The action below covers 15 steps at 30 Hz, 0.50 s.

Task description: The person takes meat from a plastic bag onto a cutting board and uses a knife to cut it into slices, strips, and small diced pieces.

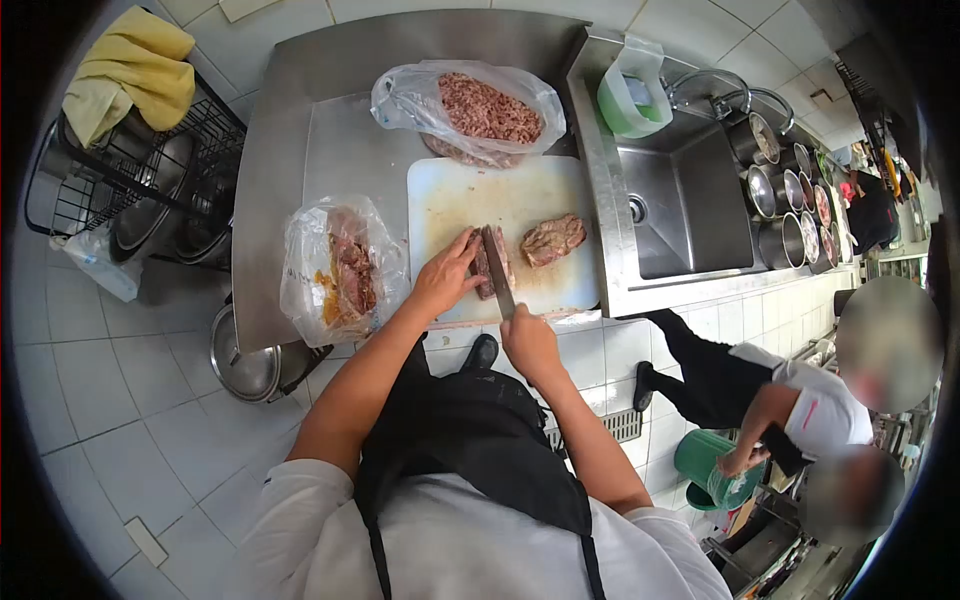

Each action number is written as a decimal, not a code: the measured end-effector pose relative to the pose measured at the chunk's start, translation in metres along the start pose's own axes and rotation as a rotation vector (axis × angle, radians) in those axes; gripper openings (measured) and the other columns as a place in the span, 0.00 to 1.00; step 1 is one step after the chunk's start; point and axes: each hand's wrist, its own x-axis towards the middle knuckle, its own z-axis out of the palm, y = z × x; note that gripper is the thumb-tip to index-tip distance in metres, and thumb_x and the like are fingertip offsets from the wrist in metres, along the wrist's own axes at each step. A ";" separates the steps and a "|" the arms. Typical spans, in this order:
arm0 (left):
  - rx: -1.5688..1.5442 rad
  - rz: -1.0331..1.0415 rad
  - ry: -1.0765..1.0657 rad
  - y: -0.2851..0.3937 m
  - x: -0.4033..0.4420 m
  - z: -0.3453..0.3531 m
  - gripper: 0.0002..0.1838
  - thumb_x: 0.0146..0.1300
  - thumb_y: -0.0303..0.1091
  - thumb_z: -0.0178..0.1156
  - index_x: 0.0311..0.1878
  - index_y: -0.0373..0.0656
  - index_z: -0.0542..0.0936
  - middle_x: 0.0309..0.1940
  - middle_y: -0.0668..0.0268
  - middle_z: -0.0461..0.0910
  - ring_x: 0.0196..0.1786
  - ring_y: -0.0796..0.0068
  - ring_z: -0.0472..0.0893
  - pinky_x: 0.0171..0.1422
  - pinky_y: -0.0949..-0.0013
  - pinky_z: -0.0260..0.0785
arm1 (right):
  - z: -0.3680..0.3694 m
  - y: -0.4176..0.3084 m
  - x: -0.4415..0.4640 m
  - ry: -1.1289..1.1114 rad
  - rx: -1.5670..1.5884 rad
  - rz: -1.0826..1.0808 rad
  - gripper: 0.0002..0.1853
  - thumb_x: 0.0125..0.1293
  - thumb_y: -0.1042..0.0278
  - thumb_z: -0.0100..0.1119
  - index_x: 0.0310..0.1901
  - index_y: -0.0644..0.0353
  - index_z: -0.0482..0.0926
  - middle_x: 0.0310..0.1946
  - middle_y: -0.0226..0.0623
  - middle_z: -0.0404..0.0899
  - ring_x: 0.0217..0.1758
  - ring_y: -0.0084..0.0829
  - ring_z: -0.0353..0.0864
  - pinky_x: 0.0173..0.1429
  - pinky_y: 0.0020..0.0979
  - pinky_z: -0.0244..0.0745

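My right hand (530, 345) is closed around the handle of a kitchen knife (499, 272), its blade lying along a piece of meat (485, 278) on a white cutting board (445, 200). With its fingers, my left hand (446, 278) grips that same piece from the left, close to the blade. To the right on the board sits a second chunk of meat (553, 240). A clear plastic bag (300, 270) with more meat lies left of the board. Behind the board, another plastic bag (400, 95) holds chopped meat (490, 108).
Right of the steel counter (290, 130) is a sink (680, 200) with a faucet (735, 90) and a green-and-white container (636, 95). Several metal pots (782, 240) stand beyond it. A wire rack (85, 190) is at left. At right, a co-worker (800, 400) bends near a green bucket (705, 460).
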 end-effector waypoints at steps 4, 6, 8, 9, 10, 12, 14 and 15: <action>0.002 -0.019 0.007 0.001 0.000 0.004 0.43 0.67 0.47 0.70 0.79 0.35 0.65 0.83 0.51 0.56 0.76 0.48 0.71 0.77 0.56 0.69 | 0.018 0.008 0.009 -0.007 -0.016 0.007 0.13 0.71 0.64 0.56 0.40 0.70 0.75 0.28 0.63 0.84 0.33 0.62 0.87 0.41 0.58 0.82; -0.002 -0.052 -0.013 0.004 0.001 0.001 0.43 0.67 0.47 0.70 0.79 0.36 0.65 0.83 0.52 0.56 0.76 0.48 0.71 0.76 0.56 0.70 | 0.025 0.005 0.025 0.015 -0.030 0.010 0.13 0.71 0.64 0.56 0.41 0.70 0.75 0.29 0.63 0.84 0.33 0.61 0.87 0.42 0.57 0.83; -0.011 -0.082 -0.022 0.009 0.000 -0.003 0.43 0.65 0.46 0.72 0.78 0.36 0.66 0.83 0.53 0.58 0.75 0.50 0.72 0.76 0.56 0.70 | 0.026 0.009 0.021 0.030 -0.001 -0.006 0.13 0.71 0.64 0.55 0.41 0.70 0.75 0.29 0.63 0.84 0.34 0.61 0.87 0.43 0.57 0.83; -0.017 -0.098 -0.022 0.011 0.000 -0.002 0.44 0.65 0.46 0.72 0.78 0.36 0.67 0.82 0.53 0.59 0.75 0.51 0.72 0.76 0.57 0.70 | 0.021 0.009 0.020 0.037 0.009 -0.017 0.14 0.71 0.63 0.55 0.41 0.70 0.75 0.30 0.63 0.84 0.34 0.61 0.87 0.43 0.57 0.83; -0.023 -0.080 -0.002 0.010 0.001 0.001 0.44 0.65 0.46 0.72 0.78 0.37 0.67 0.82 0.54 0.59 0.75 0.51 0.72 0.76 0.57 0.70 | 0.015 0.009 0.016 0.020 -0.002 -0.009 0.14 0.71 0.63 0.55 0.41 0.70 0.75 0.30 0.63 0.85 0.34 0.61 0.87 0.43 0.57 0.83; -0.029 -0.048 0.026 0.003 -0.001 0.005 0.43 0.65 0.46 0.72 0.78 0.37 0.67 0.83 0.55 0.59 0.75 0.51 0.73 0.75 0.57 0.71 | 0.004 0.005 -0.002 -0.021 -0.010 0.009 0.14 0.71 0.63 0.55 0.41 0.70 0.75 0.30 0.63 0.85 0.34 0.62 0.87 0.44 0.57 0.83; -0.022 -0.046 -0.003 0.003 -0.001 0.001 0.43 0.66 0.47 0.71 0.79 0.38 0.65 0.84 0.56 0.57 0.74 0.50 0.73 0.74 0.56 0.71 | -0.001 0.007 -0.016 -0.072 0.003 0.036 0.14 0.71 0.63 0.55 0.41 0.70 0.75 0.30 0.63 0.85 0.34 0.61 0.87 0.43 0.58 0.83; -0.022 -0.044 -0.019 0.003 -0.001 0.002 0.43 0.67 0.47 0.70 0.80 0.38 0.65 0.84 0.57 0.56 0.74 0.49 0.74 0.74 0.55 0.72 | -0.002 0.009 -0.020 -0.097 0.008 0.053 0.14 0.72 0.63 0.55 0.41 0.70 0.75 0.30 0.63 0.85 0.34 0.61 0.87 0.43 0.58 0.83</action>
